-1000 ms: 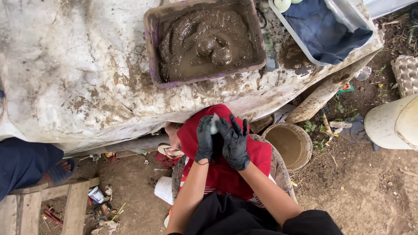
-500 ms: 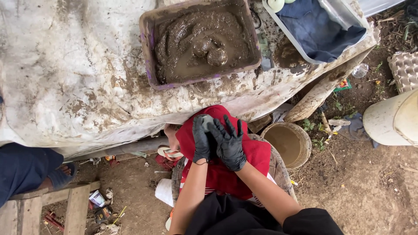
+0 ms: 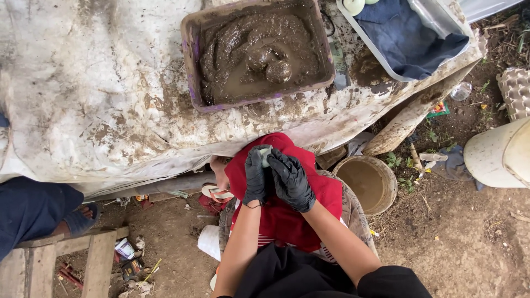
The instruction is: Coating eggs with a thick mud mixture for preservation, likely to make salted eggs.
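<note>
Both my hands wear black gloves and meet over a red cloth (image 3: 287,215) on my lap. My left hand (image 3: 256,175) and my right hand (image 3: 291,181) close together around a small pale egg-like object (image 3: 265,155), only partly visible between the fingers. Ahead on the white-covered table (image 3: 99,105) stands a purple-rimmed tub (image 3: 190,49) full of wet brown mud with a mud-coated lump (image 3: 277,70) lying in it.
A grey tray (image 3: 441,22) with dark blue cloth sits at the table's right end. A muddy bucket (image 3: 367,185) stands on the dirt beside my knee, a white container (image 3: 497,154) farther right. Another person's blue-clad leg (image 3: 27,209) and a wooden pallet (image 3: 49,265) are at left.
My hands have stayed together over the red cloth, working the small pale object. The view has shifted slightly, with the tub now more to the right.
</note>
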